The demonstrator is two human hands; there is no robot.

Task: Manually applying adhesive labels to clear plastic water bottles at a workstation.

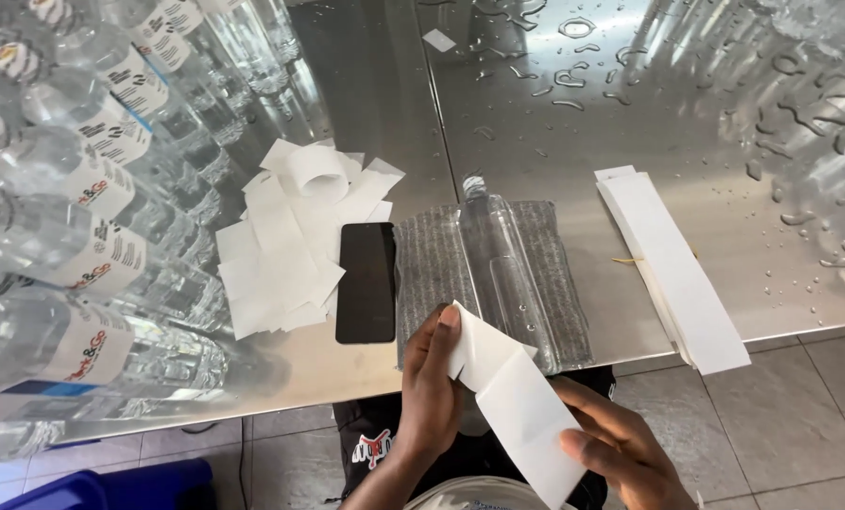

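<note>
Peeling step: my left hand [429, 378] and right hand [621, 449] pinched the white paper label strip [512, 401] off the counter's near edge, next needing the clear plastic bottle [498, 269].

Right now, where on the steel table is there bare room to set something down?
Bare, though wet: behind the grey mat, and right of the label strips. Crowded: bottles fill the left, with backing papers and a phone beside the mat.

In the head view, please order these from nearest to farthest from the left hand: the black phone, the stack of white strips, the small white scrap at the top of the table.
Measured from the left hand:
1. Black phone, just above the hand, slightly left.
2. Stack of white strips, to the right on the table.
3. Small white scrap, far up the table.
</note>
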